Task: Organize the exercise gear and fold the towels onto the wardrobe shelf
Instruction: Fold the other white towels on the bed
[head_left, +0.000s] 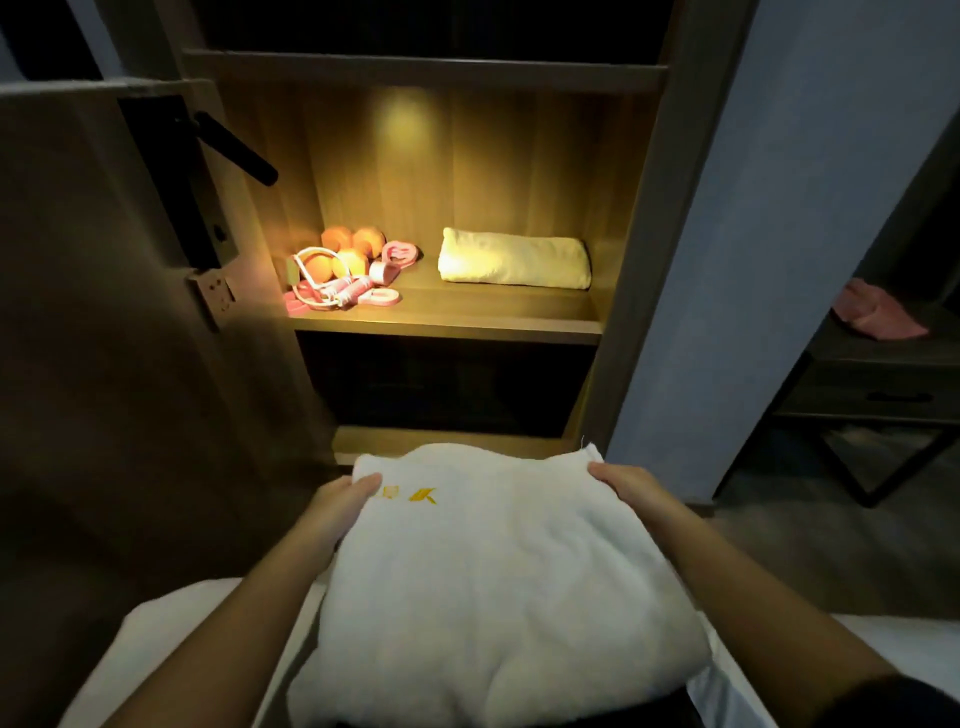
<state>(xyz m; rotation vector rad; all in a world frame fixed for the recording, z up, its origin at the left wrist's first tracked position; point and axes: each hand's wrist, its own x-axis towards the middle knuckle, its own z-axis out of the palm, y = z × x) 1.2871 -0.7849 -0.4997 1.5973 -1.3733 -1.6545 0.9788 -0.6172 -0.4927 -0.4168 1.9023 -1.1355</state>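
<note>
Two hands on the white towel (493, 571): left hand (337, 506) pinches the far-left corner and right hand (628, 486) the far-right corner, thumbs on top, other fingers hidden underneath. The towel is folded and held in front of the wardrobe, below the lit shelf (447, 325), not yet on it. Its near end hangs toward the camera, and I can't tell if anything supports it. On the shelf, the folded towel (514, 262) sits at right and the exercise gear (343, 270) is heaped at left, with a bare gap between them. Risks, my read: it's held by the corners only, so the fold likely opens or slumps on the lift. The bundle looks wider than the gap, so sliding it in could shove the gear or rumple the folded towel. Stacking it on the folded towel seems safer. The open door's handle (234, 148) is near the left-side path and could snag.
</note>
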